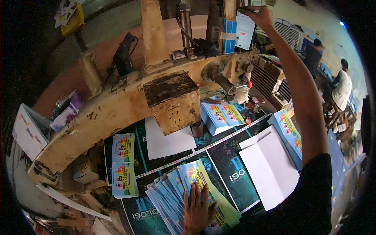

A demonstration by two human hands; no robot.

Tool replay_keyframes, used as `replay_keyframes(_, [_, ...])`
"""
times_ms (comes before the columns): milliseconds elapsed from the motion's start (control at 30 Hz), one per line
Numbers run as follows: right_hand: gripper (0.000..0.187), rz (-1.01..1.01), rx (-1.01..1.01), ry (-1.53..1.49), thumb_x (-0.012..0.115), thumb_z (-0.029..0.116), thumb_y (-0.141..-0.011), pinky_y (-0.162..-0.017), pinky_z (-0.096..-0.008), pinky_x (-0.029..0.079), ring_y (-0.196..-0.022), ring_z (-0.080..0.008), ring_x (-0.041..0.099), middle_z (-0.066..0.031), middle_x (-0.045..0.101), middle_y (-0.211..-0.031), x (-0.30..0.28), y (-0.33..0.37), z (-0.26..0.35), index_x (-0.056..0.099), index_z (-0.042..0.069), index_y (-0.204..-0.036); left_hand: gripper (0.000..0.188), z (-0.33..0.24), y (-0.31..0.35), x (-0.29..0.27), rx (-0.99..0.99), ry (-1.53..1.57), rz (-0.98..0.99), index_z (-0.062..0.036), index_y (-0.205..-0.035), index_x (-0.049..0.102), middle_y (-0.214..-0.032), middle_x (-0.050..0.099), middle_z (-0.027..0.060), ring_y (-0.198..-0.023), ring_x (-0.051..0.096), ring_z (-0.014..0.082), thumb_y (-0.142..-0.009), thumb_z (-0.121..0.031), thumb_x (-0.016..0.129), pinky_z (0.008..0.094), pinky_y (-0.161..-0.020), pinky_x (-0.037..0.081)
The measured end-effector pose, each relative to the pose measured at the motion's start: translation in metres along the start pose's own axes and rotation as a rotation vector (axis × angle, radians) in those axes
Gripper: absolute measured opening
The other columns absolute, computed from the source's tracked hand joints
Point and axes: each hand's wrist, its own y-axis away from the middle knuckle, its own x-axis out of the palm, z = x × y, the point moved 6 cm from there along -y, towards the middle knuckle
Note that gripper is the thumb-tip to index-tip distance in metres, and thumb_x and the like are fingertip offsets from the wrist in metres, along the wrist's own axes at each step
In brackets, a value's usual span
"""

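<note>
My left hand [197, 209] lies flat, fingers spread, on a fanned stack of light-blue printed booklets [184, 184] at the near edge of the work table. My right hand [260, 15] is raised high with the arm stretched up, its fingers touching a white device with a lit screen [245, 29] mounted on the upright of an old cream-coloured machine [129, 102]. Whether the fingers grip the device or only press it cannot be made out. The machine's rusty block head [172, 100] hangs over the table.
More booklet piles lie at left [123, 164], under the machine [219, 115] and at right [290, 133]. White folded sheets [270, 168] and a blank sheet [166, 143] rest on dark posters [231, 172]. Two people [340, 88] work at back right.
</note>
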Motion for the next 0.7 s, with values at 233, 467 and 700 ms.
replay_keyframes(233, [0.045,0.081,0.230,-0.002,0.078,0.059,-0.079,-0.069,-0.0378,0.060,-0.069,-0.0204,0.072,-0.0072,0.077,-0.080,0.012,-0.005,-0.050,0.082,0.023,-0.104,0.074,-0.002,0.001,0.002,0.051,0.019,-0.026,-0.0024,-0.148,0.046,-0.152,0.040,0.0299,-0.148,0.031,0.0409,-0.094,-0.052,0.057,0.0608,-0.119,0.020])
replay_keyframes(467, [0.052,0.005,0.265,0.002,0.074,0.066,-0.079,-0.081,-0.0409,0.060,-0.087,-0.0253,0.074,-0.0129,0.078,-0.097,0.024,0.001,-0.046,0.081,0.023,-0.108,0.073,0.001,0.003,0.000,0.049,0.068,-0.049,-0.0011,-0.148,0.045,-0.153,0.038,0.0296,-0.149,0.028,0.0410,-0.095,-0.048,0.058,0.0611,-0.118,0.021])
replay_keyframes(700, [0.061,0.078,0.292,0.095,0.073,0.073,-0.075,-0.077,-0.0384,0.061,-0.082,-0.0206,0.074,-0.0105,0.078,-0.092,0.034,0.005,-0.041,0.080,0.023,-0.109,0.073,0.003,0.005,-0.003,0.026,0.016,-0.019,-0.0015,-0.149,0.044,-0.154,0.037,0.0295,-0.149,0.027,0.0409,-0.095,-0.048,0.058,0.0606,-0.119,0.020])
